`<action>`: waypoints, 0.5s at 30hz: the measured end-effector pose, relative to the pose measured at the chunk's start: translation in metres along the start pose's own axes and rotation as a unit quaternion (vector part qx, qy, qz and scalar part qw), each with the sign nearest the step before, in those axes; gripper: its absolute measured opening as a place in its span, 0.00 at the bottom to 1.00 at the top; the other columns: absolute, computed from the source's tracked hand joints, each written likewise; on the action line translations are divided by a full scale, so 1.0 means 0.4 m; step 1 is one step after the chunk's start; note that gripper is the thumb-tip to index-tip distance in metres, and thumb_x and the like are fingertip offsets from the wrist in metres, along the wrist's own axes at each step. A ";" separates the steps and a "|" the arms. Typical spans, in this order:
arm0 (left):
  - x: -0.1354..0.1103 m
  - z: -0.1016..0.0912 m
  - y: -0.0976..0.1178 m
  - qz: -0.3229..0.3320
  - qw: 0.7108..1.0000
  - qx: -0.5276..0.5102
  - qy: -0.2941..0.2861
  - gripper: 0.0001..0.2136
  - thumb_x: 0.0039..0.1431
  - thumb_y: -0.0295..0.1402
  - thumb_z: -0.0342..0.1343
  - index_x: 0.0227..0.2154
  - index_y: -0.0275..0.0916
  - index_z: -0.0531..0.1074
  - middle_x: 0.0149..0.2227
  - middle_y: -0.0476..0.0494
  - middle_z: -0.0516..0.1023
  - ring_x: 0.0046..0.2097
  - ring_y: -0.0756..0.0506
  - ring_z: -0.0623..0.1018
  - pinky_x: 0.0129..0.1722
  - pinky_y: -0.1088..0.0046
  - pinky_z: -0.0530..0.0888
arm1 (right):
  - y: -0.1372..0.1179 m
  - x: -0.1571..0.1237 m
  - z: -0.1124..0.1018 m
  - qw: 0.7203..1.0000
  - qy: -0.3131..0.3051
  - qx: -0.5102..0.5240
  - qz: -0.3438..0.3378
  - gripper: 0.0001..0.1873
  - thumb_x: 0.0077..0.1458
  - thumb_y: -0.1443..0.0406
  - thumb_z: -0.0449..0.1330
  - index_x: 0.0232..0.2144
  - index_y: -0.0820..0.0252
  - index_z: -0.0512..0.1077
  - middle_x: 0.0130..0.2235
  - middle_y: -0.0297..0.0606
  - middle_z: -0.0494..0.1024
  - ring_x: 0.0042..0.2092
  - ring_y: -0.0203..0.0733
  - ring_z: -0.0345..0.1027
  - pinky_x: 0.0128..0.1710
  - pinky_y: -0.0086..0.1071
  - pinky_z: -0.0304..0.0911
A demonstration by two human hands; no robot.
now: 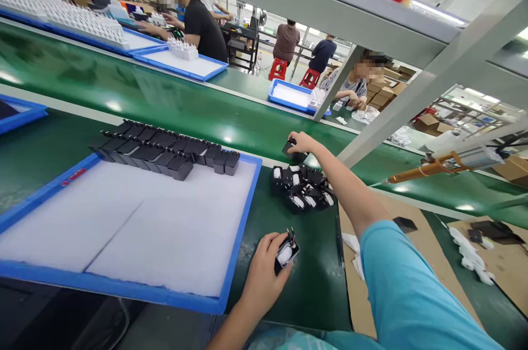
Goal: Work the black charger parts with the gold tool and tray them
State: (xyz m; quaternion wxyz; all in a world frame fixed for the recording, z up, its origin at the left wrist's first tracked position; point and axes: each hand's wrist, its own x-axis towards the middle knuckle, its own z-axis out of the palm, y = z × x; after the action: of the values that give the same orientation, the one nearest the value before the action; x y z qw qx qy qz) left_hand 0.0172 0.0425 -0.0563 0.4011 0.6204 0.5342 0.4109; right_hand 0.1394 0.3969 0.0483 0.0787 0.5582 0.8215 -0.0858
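Observation:
My left hand (268,270) is wrapped round a small black plastic housing (287,253), low over the green bench. White padding fills its open top, and thin red and black wires stick up from it. Further off, my right hand (302,143) reaches out and grips a black plastic piece (290,146) above the back edge of the bench. Just below that hand lies a cluster of black housings (303,187), several with white padding showing. To the left, rows of black housings (152,146) stand along the far side of a blue-rimmed tray (243,218) lined with white foam.
A dark pen-like rod (340,242) lies beside brown cardboard (396,251) on the right. An orange-bodied tool (429,165) hangs there. A sloping grey post (396,91) rises close to my right arm. Beyond the green conveyor (173,102), people work near blue trays (214,68).

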 end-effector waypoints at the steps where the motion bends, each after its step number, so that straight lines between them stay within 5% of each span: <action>1: 0.000 0.001 0.000 0.001 1.000 0.001 0.000 0.24 0.56 0.26 0.54 0.56 0.44 0.66 0.54 0.37 0.70 0.56 0.38 0.71 0.56 0.55 0.70 | 0.011 -0.016 0.009 1.000 0.001 -0.006 -0.007 0.21 0.59 0.58 0.60 0.52 0.61 0.68 0.55 0.44 0.70 0.54 0.48 0.67 0.53 0.50 0.66; 7: 0.000 -0.003 0.005 0.014 1.000 0.007 -0.002 0.23 0.57 0.25 0.53 0.56 0.44 0.67 0.53 0.39 0.70 0.55 0.40 0.72 0.55 0.57 0.71 | 0.009 -0.051 0.052 0.999 0.003 0.004 -0.040 0.19 0.59 0.59 0.60 0.50 0.61 0.68 0.55 0.44 0.69 0.52 0.46 0.67 0.51 0.46 0.67; 11: 0.003 -0.008 0.007 0.025 1.000 0.017 0.005 0.23 0.56 0.26 0.55 0.56 0.43 0.67 0.54 0.38 0.71 0.56 0.40 0.72 0.56 0.58 0.71 | -0.037 -0.071 -0.001 0.995 0.011 0.035 -0.095 0.17 0.54 0.60 0.64 0.44 0.63 0.71 0.49 0.42 0.71 0.47 0.44 0.67 0.48 0.41 0.66; 15: 0.011 -0.009 0.002 0.047 0.998 0.030 0.012 0.22 0.56 0.26 0.55 0.55 0.42 0.67 0.54 0.39 0.73 0.56 0.40 0.73 0.56 0.57 0.71 | -0.113 -0.189 -0.079 0.978 0.052 0.084 -0.184 0.19 0.50 0.60 0.65 0.44 0.59 0.70 0.48 0.41 0.66 0.50 0.43 0.64 0.52 0.35 0.62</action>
State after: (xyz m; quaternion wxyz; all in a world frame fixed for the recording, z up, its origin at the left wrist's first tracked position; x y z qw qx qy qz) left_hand 0.0145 0.0469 -0.0540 0.3558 0.6515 0.5214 0.4208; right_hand 0.1238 0.3194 0.0984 -0.0284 0.4059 0.9029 -0.1386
